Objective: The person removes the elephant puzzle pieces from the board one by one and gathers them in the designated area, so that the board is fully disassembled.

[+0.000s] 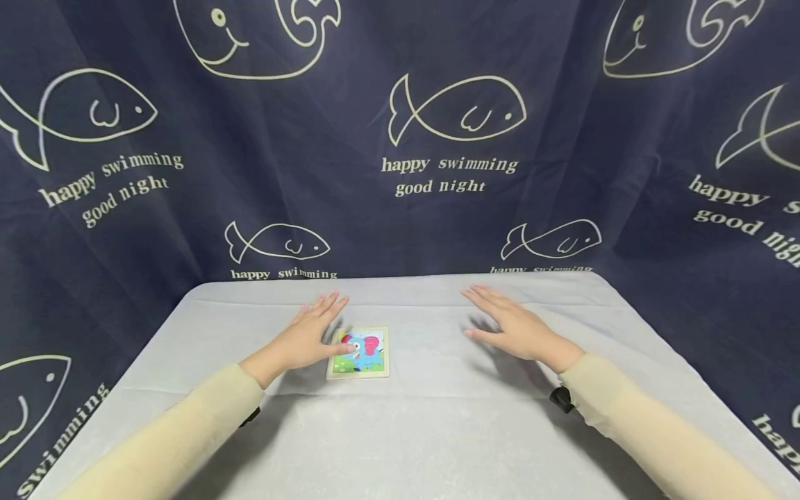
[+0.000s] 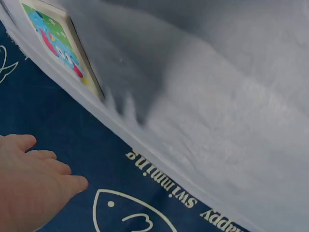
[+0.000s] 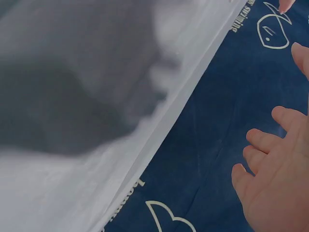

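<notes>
A small square picture puzzle (image 1: 369, 357) in a pale wooden frame lies flat on the table, left of centre; it shows a blue elephant with a pink ear on green grass. My left hand (image 1: 306, 338) hovers beside it with fingers spread, its thumb over the puzzle's left part. In the left wrist view the puzzle (image 2: 58, 43) appears at the upper left, apart from the fingers. My right hand (image 1: 515, 328) is held over the right half of the table, fingers extended, holding nothing. Shadows of both hands fall on the cloth.
A light grey cloth covers the table (image 1: 425, 437). Behind and at both sides hangs a dark blue curtain (image 1: 350, 160) printed with white fish and lettering. Dark wrist-worn devices show under both cuffs, such as the one (image 1: 562, 399) at the right wrist.
</notes>
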A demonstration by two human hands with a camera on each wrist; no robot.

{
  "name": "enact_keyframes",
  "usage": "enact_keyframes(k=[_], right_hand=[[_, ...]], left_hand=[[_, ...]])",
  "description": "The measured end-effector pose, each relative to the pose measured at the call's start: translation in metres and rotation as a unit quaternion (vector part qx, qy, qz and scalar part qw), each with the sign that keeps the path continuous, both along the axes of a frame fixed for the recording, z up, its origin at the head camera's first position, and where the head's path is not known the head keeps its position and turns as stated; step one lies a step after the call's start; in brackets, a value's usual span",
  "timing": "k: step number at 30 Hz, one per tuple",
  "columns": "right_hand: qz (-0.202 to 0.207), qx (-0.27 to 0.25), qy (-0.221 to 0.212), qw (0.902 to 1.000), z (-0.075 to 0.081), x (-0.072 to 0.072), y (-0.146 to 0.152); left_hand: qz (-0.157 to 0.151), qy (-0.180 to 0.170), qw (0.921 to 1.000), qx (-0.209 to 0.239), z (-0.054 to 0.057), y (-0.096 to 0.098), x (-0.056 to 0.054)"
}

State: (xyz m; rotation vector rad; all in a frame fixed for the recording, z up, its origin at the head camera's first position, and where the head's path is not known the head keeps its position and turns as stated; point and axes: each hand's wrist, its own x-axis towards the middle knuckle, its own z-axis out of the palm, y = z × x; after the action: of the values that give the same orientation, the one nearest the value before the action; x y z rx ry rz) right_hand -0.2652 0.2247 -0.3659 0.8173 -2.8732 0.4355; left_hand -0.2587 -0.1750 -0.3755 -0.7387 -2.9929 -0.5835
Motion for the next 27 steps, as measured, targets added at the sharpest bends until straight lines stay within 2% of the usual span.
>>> enact_keyframes(k=[5, 13, 27], right_hand=[[0.006, -0.01, 0.0, 0.9999, 0.0, -0.002, -0.009], [0.016, -0.029, 0.0, 0.9994, -0.001, -0.005, -0.026], [0.034, -0.039, -0.008, 0.9986, -0.003, -0.006, -0.054]], left_hand=[[-0.008, -0.009, 0.9992, 0.039, -0.004, 0.004, -0.002], [0.001, -0.04, 0.9951, 0.09, -0.016, 0.013, -0.004], [0.017, -0.074, 0.9911, 0.109, -0.023, 0.028, -0.007]])
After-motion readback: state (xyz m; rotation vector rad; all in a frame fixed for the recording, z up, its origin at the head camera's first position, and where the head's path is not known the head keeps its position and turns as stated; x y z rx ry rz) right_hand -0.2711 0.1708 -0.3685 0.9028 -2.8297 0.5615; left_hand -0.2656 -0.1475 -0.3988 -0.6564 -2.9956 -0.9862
